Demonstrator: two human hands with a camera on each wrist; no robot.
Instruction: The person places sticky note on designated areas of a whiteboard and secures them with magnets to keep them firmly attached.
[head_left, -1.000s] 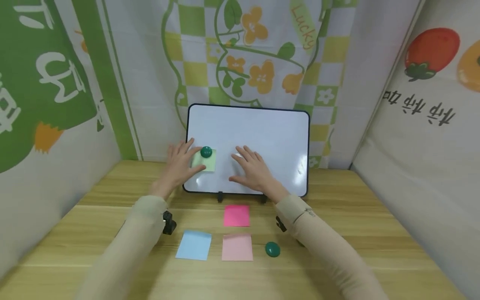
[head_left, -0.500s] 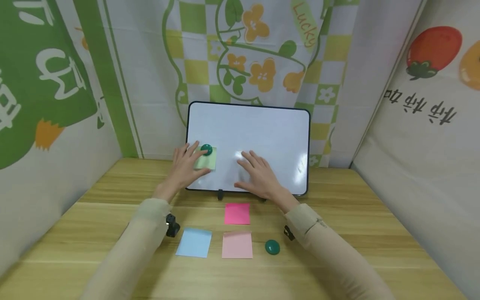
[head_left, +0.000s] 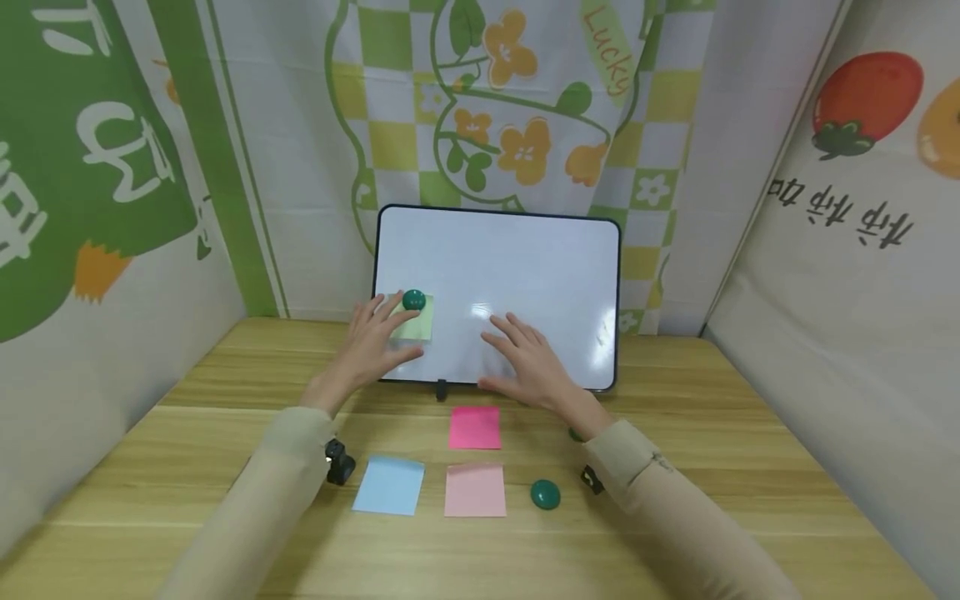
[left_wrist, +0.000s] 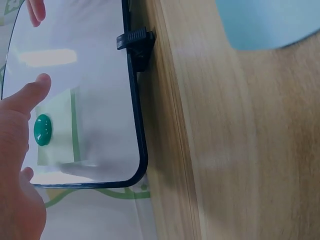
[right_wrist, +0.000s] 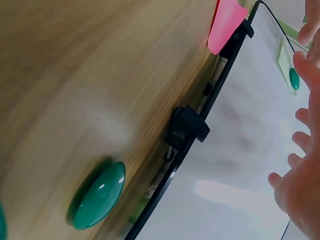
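A whiteboard [head_left: 510, 258] with a dark frame leans upright at the back of the table. Near its left edge a pale green sticky note [head_left: 420, 328] lies flat on it, with a round green magnet [head_left: 414, 300] on the note's upper part. My left hand [head_left: 366, 343] hovers in front of the note, fingers spread, covering its left side; the left wrist view shows nothing in its grasp. In front of the lower middle of the board is my right hand [head_left: 534, 368], fingers apart and holding nothing.
On the table lie a hot pink note [head_left: 475, 427], a light pink note [head_left: 476, 491] and a blue note [head_left: 389, 485]. One green magnet [head_left: 545, 494] sits right of them; another magnet [head_left: 576, 434] is partly hidden by my right wrist. Black stand clips [right_wrist: 187, 125] hold the board's lower edge.
Both hands have drawn down a little, the right one also rightward. A magnet by my right wrist has come into view. The note and its magnet stay in place on the board.
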